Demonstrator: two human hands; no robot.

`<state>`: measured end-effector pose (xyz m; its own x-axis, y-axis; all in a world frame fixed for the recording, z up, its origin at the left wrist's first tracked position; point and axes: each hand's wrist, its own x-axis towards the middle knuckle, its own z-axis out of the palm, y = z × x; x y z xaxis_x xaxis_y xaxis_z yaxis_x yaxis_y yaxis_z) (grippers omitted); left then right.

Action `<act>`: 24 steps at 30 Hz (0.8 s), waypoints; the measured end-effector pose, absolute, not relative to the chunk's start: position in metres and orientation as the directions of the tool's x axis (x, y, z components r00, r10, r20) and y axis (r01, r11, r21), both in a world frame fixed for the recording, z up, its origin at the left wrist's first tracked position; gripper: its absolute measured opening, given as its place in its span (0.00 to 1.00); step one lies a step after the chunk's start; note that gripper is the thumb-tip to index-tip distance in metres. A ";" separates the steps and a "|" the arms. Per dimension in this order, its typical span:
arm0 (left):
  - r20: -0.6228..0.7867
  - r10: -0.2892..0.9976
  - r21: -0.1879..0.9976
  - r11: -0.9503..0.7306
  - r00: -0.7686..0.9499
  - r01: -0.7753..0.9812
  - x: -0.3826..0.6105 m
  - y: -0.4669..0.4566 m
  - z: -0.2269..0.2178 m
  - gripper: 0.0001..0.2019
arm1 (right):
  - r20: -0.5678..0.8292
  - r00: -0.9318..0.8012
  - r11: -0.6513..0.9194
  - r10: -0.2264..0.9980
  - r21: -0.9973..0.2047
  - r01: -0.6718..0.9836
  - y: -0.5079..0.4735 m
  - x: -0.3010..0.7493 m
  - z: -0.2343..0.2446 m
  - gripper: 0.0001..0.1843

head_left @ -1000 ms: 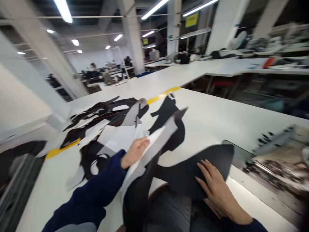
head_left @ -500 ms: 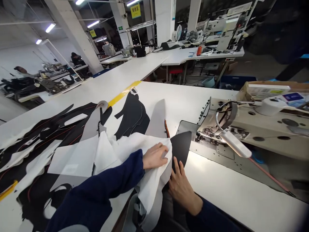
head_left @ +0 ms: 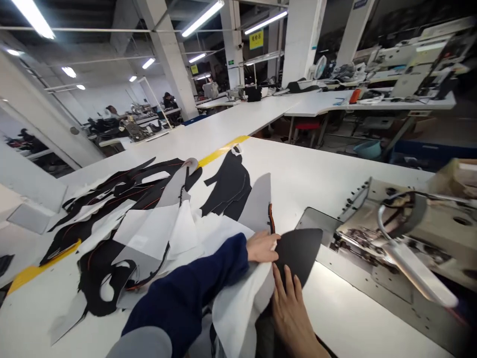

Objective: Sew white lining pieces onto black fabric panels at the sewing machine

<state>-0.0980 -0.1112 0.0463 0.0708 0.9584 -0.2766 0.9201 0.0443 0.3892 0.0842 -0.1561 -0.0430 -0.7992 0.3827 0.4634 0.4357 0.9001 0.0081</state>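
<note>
My left hand [head_left: 261, 247] rests on a white fabric piece [head_left: 238, 298] at the edge of a black fabric piece [head_left: 298, 251]; its fingers are curled down onto the cloth. My right hand [head_left: 290, 308] lies flat with fingers stretched out on the near end of the black piece. The black piece points toward the sewing machine [head_left: 395, 233] at the right. The white piece drapes off the table's near edge.
Black, grey and white cut fabric pieces [head_left: 141, 219] cover the white table [head_left: 335, 174] to the left, across a yellow tape line [head_left: 219, 150]. The machine's lamp arm [head_left: 413, 268] juts out at right. More tables, machines and other people stand far behind.
The view has swung left and up a little. The black piece has slid forward toward the sewing machine, and both hands have moved with it.
</note>
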 end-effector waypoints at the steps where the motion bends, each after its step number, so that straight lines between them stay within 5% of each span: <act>1: -0.246 0.963 0.428 0.009 0.107 0.904 -0.099 -0.110 0.049 0.28 | 0.444 -0.795 0.893 0.412 -0.026 0.448 -0.161 0.080 -0.041 0.23; 5: -0.068 0.964 0.497 -0.190 0.256 0.847 -0.085 -0.093 0.056 0.26 | 0.444 -0.782 0.893 0.437 -0.113 0.436 -0.172 0.064 -0.045 0.22; 10: -0.073 0.958 0.331 -0.238 0.276 0.913 -0.057 -0.084 0.047 0.20 | 0.509 -0.747 0.895 0.429 -0.129 0.427 -0.180 0.068 -0.064 0.18; 17: -0.084 0.924 0.582 -0.259 0.374 0.771 -0.066 -0.101 0.047 0.29 | 0.436 -0.762 0.877 0.479 -0.187 0.443 -0.193 0.076 -0.054 0.14; 24: -0.274 0.929 0.310 -0.159 0.248 0.937 -0.051 -0.090 0.035 0.25 | 0.526 -0.756 0.919 0.389 -0.164 0.359 -0.174 0.088 -0.057 0.18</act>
<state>-0.0506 -0.0904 0.0347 0.2480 0.9292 -0.2739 0.9373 -0.1587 0.3104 0.0877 -0.1736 -0.0566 -0.7564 0.3894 0.5256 0.3593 0.9188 -0.1635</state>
